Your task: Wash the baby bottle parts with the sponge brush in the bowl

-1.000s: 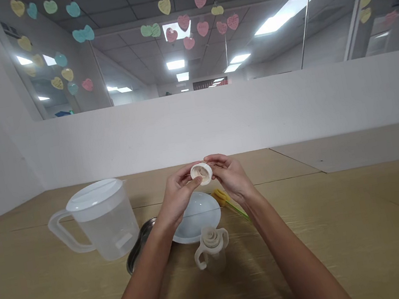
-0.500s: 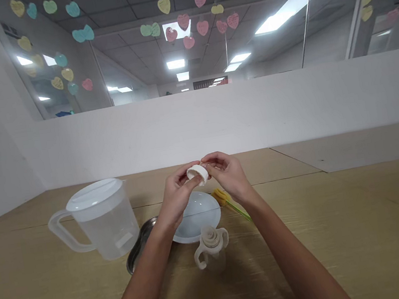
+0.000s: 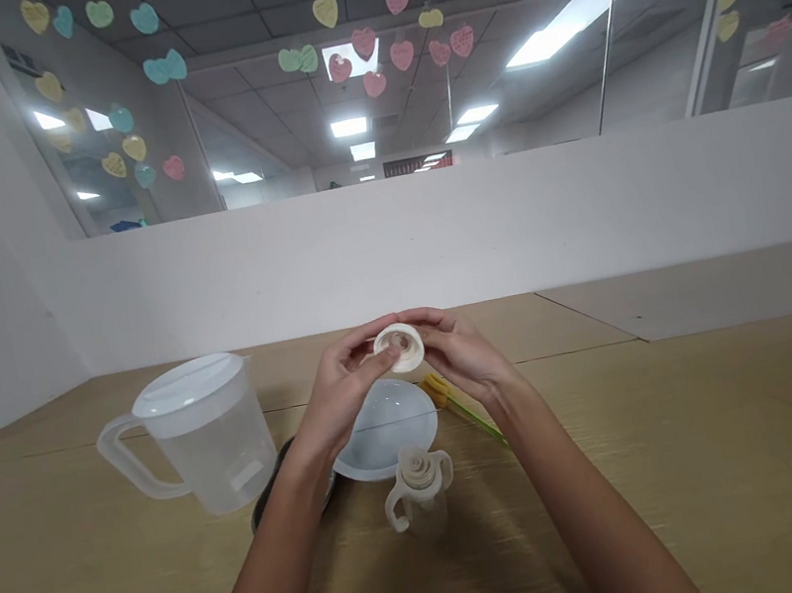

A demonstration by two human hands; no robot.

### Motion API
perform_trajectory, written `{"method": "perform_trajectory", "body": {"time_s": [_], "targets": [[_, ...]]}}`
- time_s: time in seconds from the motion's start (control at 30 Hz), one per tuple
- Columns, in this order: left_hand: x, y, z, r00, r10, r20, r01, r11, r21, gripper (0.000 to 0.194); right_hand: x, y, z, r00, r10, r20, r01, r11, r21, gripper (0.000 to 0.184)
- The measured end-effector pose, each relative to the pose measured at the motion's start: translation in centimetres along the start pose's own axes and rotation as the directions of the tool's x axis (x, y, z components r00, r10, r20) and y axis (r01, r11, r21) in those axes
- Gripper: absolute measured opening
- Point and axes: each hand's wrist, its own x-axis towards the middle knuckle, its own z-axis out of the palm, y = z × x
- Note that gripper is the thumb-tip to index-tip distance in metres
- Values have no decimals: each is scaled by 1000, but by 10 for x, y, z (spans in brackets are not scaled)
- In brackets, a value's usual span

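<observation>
Between my two hands is a round white bottle collar, its hollow underside facing me. My left hand grips it, the thumb pressed at its opening and the fingers behind. Fingers of my right hand close on its right side. Below stands a baby bottle with two side handles, upright on the table; a translucent stopper-like piece sits on its top. Behind the bottle lies a pale shallow bowl, partly covered by my left hand.
A lidded clear plastic pitcher stands at the left. A dark metal tray is partly hidden by my left forearm. A yellow artificial flower lies beside the bowl. The wooden table meets a white wall at the back.
The collar has turned so that its hollow underside faces me more fully. My right hand has shifted slightly right and its fingers now rest along the collar's side.
</observation>
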Motion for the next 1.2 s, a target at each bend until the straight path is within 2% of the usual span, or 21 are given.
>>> {"method": "perform_trajectory", "body": {"time_s": [0.13,0.23,0.43,0.63,0.8,0.93,1.0,1.07,1.13,1.2], "targets": [[0,-4,6,999,42,-15,-41,998,54,42,4,7,-1,998,-58,-25,57,997,-49,25],[1,-5,5,999,29,22,-30,997,66,41,7,13,-3,994,-102,-45,98,992,-81,25],[3,-5,-3,995,-8,101,2,999,54,43,9,16,-6,982,-186,16,186,974,-125,23],[2,-3,-3,994,-15,109,13,1000,17,41,4,6,-8,995,-102,10,103,990,-93,26],[-1,2,-2,992,-31,126,40,997,-69,25,-3,-4,-4,993,-54,104,60,997,-57,26],[-10,2,-2,996,-42,77,47,997,-69,24,-11,-13,3,990,-68,122,88,983,-163,23],[-19,-3,-6,997,-52,57,53,999,-7,34,-15,-19,3,986,-79,144,122,940,-317,23],[-33,-15,-14,998,-44,47,40,996,82,49,-20,-23,2,980,-50,192,141,855,-499,20],[-50,-33,-23,997,-22,71,10,985,171,64,-24,-24,0,968,24,251,154,730,-665,18],[-68,-56,-28,995,9,102,-39,955,295,66,-28,-21,2,949,102,298,185,584,-790,18]]}}
